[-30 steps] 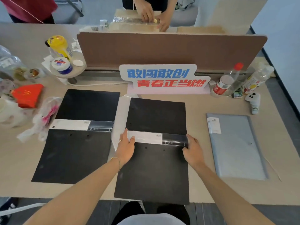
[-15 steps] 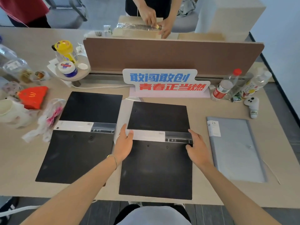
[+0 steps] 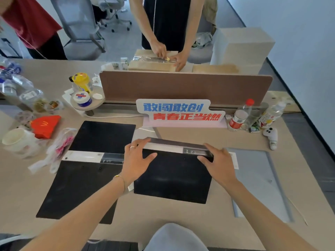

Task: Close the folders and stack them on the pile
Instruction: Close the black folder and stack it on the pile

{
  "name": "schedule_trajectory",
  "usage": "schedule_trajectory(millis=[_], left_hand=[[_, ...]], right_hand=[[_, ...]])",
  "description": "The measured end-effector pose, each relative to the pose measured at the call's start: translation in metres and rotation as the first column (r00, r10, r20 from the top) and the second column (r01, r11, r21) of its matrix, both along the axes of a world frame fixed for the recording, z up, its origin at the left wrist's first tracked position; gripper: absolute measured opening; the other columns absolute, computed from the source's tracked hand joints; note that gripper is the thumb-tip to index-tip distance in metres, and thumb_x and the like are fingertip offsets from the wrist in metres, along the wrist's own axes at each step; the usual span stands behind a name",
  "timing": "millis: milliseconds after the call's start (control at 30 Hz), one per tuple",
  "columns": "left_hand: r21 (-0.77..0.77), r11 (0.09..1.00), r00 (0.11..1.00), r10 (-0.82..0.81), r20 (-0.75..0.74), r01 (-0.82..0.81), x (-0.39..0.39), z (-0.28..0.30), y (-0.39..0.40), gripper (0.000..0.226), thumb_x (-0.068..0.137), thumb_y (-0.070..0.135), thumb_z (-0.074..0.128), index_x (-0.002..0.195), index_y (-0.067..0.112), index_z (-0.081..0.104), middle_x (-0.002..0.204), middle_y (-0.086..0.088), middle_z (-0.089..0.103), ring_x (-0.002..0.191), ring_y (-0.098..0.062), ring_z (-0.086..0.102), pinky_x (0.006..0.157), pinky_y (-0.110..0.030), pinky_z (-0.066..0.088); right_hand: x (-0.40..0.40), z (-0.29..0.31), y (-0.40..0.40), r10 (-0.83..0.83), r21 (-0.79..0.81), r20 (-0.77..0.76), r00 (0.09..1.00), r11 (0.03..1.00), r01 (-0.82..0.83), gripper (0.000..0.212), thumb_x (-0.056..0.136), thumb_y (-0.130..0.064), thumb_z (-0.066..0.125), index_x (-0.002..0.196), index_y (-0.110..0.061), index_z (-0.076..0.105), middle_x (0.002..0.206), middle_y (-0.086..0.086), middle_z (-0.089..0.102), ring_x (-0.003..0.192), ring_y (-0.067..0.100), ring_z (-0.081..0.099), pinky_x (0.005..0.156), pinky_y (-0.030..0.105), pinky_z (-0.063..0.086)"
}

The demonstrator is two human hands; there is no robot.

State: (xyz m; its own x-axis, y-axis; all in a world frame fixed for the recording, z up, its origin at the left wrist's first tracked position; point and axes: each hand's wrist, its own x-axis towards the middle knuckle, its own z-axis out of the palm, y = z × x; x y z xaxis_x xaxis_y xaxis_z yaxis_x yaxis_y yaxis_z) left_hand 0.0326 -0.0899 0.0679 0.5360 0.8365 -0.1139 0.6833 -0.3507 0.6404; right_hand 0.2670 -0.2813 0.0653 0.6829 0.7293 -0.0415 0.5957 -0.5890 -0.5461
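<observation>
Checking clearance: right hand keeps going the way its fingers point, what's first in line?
The spine of the middle folder: the right hand already has its fingertips on it. Beyond, the sign, depth unclear.

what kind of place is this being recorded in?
Most likely a shared office: a desk split by a brown divider panel, wheeled office chairs behind it, and a black folder on the desktop.

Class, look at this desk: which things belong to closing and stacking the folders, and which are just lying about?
Job: middle black folder, held by left hand and right hand; left black folder, open; grey folder on the right.
Lying about: slogan sign; red-capped bottle; red carton; paper cup; white toy.
</observation>
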Motion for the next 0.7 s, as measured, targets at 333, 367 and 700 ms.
schedule_trajectory(millis=[333, 367, 700], left_hand=[[0.067, 0.993, 0.992, 0.095, 0.081, -0.101, 0.015, 0.004, -0.008, 0.046, 0.096, 0.043, 0.064, 0.14, 0.037, 0.05, 0.158, 0.003, 0.034, 0.15, -0.029, 0.015, 0.122, -0.055, 0.028], [0.064, 0.993, 0.992, 0.096, 0.076, -0.101, 0.016, 0.003, -0.008, 0.047, 0.096, 0.044, 0.063, 0.141, 0.038, 0.049, 0.159, 0.003, 0.033, 0.15, -0.029, 0.013, 0.122, -0.056, 0.028], [-0.635, 0.657, 0.728, 0.653, 0.21, -0.406, 0.064, 0.025, -0.048, 0.105, 0.09, 0.047, 0.071, 0.159, 0.043, -0.009, 0.17, -0.007, -0.021, 0.158, -0.037, 0.002, 0.123, -0.055, 0.024]], right_hand=[[0.014, 0.026, 0.014, 0.169, -0.1, 0.507, 0.845, 0.986, -0.137, 0.036, 0.087, -0.048, 0.07, 0.114, -0.025, 0.071, 0.109, -0.002, 0.073, 0.097, 0.024, 0.056, 0.087, 0.039, 0.044], [0.014, 0.028, 0.016, 0.168, -0.096, 0.533, 0.829, 0.986, -0.139, 0.033, 0.086, -0.047, 0.071, 0.109, -0.024, 0.072, 0.106, -0.002, 0.074, 0.094, 0.024, 0.057, 0.085, 0.039, 0.044], [0.007, 0.035, 0.033, 0.197, -0.134, 0.605, 0.771, 0.98, -0.145, 0.033, 0.087, -0.049, 0.068, 0.103, -0.02, 0.07, 0.103, 0.003, 0.073, 0.093, 0.026, 0.059, 0.087, 0.042, 0.043]])
